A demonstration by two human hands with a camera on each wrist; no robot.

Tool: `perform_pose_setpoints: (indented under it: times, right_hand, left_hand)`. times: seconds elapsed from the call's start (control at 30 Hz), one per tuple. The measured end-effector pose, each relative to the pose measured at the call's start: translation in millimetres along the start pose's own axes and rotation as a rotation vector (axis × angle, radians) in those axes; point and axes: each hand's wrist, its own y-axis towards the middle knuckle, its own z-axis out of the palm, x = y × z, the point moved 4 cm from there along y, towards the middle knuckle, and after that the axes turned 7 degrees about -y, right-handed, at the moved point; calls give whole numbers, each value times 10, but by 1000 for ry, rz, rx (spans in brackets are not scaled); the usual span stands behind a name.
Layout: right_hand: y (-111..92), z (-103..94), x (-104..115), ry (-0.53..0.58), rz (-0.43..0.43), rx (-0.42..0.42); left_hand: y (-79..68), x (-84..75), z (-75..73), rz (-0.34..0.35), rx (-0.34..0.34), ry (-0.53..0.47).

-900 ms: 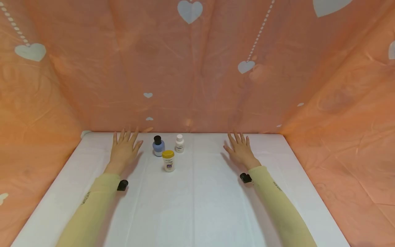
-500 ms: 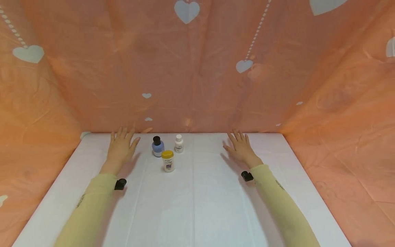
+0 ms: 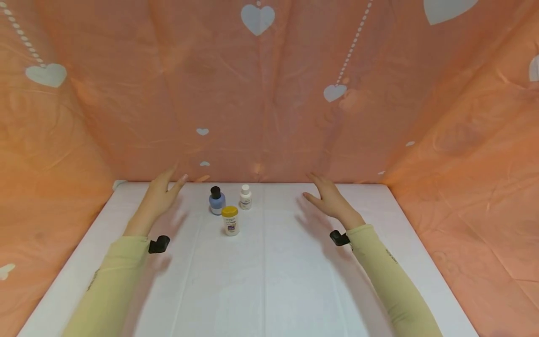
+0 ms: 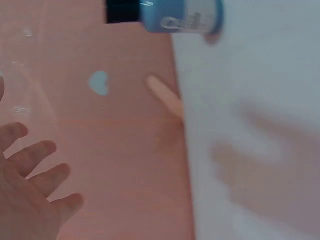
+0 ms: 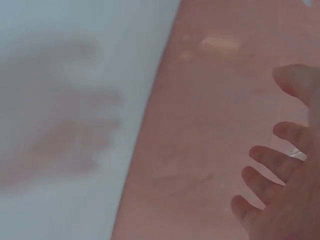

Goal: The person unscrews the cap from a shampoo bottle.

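My left hand point(image 3: 157, 196) hovers over the far left of the white table, turned on its side with fingers extended and thumb apart; it holds nothing. Right of it stands a blue bottle point(image 3: 217, 204) with a black cap, which also shows at the top of the left wrist view point(image 4: 182, 15). A small white bottle point(image 3: 245, 198) with a white cap stands behind and to the right. Nearest the person is a white jar point(image 3: 231, 224) with a yellow lid. On the far right, my right hand point(image 3: 330, 199) is likewise raised sideways, fingers spread, holding nothing.
The white table point(image 3: 294, 281) ends at an orange curtain point(image 3: 269, 117) with pale hearts, which also hangs along both sides. Each wrist wears a small black camera point(image 3: 159, 244). Hand shadows fall on the tabletop.
Both hands have rolled from palms down to sideways, thumbs up, and lifted off the table. The left hand has shifted slightly left. The bottles and jar stay in place.
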Motion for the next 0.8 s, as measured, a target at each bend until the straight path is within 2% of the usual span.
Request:
perform_pose_setpoints:
  times: [0.2, 0.47, 0.67, 0.8]
  right_hand:
    - [12, -115, 159, 223, 24, -26]
    - [28, -231, 378, 548, 5, -76]
    - [-3, -366, 631, 730, 3, -33]
    - [12, -259, 622, 802, 2, -42]
  left_hand:
    - [-38, -155, -85, 11, -12, -91]
    - [-105, -277, -71, 64, 12, -252]
    - [-171, -316, -87, 14, 54, -350]
    - [-197, -323, -41, -36, 110, -424]
